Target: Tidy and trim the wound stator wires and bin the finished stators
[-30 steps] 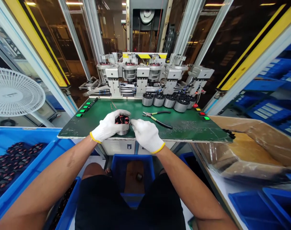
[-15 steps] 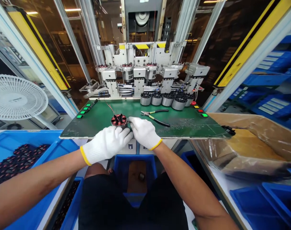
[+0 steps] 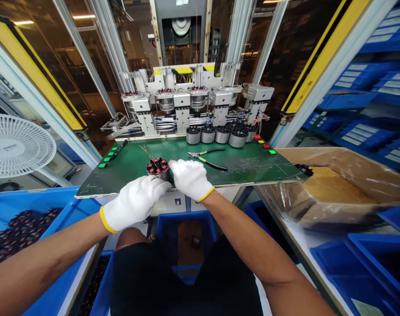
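Note:
A wound motor stator, a metal ring with copper coils and black insulators, stands near the front edge of the green work board. Loose copper wires rise from its top toward the back left. My left hand, in a white knit glove, has its fingers curled against the stator's front side. Just right of the stator is my gloved right hand, its fingertips pinched together; whatever they hold is hidden. Diagonal cutters with black and green handles lie spread beyond my right hand.
Several metal-ringed stators stand at the board's back right, before a winding machine. Button rows flank the board. A blue bin of coil parts is at left, a plastic-lined carton at right, a white fan far left.
The whole view has shifted, so most things appear farther left. My left fingertips have drawn a little away from my right hand, and more of the stator's side shows.

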{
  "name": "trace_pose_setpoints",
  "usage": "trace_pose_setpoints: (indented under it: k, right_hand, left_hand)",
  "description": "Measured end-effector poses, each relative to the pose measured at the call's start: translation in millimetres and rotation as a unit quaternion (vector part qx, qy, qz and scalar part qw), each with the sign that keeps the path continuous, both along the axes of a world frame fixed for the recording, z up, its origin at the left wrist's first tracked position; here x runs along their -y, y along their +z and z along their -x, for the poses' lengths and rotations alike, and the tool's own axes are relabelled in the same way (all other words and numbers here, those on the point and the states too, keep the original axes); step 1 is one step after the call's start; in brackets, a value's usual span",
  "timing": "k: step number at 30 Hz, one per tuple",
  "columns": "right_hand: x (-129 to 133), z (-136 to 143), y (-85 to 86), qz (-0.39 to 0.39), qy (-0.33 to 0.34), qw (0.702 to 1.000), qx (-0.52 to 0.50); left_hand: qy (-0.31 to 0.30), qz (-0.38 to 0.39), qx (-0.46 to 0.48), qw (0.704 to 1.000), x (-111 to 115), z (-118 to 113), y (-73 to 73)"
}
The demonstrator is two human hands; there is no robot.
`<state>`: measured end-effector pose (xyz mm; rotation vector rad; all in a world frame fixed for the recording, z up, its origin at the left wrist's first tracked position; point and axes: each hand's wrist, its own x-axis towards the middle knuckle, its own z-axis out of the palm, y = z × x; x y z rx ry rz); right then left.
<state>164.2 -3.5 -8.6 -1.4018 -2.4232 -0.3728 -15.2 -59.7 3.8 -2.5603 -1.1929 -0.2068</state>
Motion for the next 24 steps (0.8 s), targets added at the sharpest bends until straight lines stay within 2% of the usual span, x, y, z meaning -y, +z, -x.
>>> trace_pose_setpoints:
  k: [3, 7, 12, 14, 18, 22, 24]
  right_hand:
    - [-2, 1, -1.2, 0.008, 0.004, 1.0, 0.001]
    - [-3, -1, -4.4, -0.003, 0.02, 1.0, 0.01]
    - [2, -3, -11.5, 0.001, 0.039, 0.999, 0.032]
    - [8, -1, -13.8, 0.003, 0.041, 0.998, 0.042]
    - [25, 10, -15.1, -0.001, 0.04, 0.997, 0.064]
    - [40, 26, -16.4, 0.005, 0.059, 0.995, 0.077]
    - [42, 30, -18.8, 0.01, 0.059, 0.996, 0.068]
  left_hand:
    - [0.058, 0.048, 0.147, 0.986, 1, 3, 0.3]
    - [0.152, 0.093, 0.302, 0.937, 1, 0, 6.2]
    - [0.125, 0.196, 0.457, 0.859, -11, -9, 29.0]
    - [0.138, 0.218, 0.453, 0.854, -20, -13, 42.7]
    - [0.198, 0.222, 0.37, 0.88, -38, -34, 64.8]
    - [0.242, 0.173, 0.218, 0.93, -56, -62, 69.6]
    - [0.235, 0.154, 0.178, 0.943, -58, -66, 68.2]
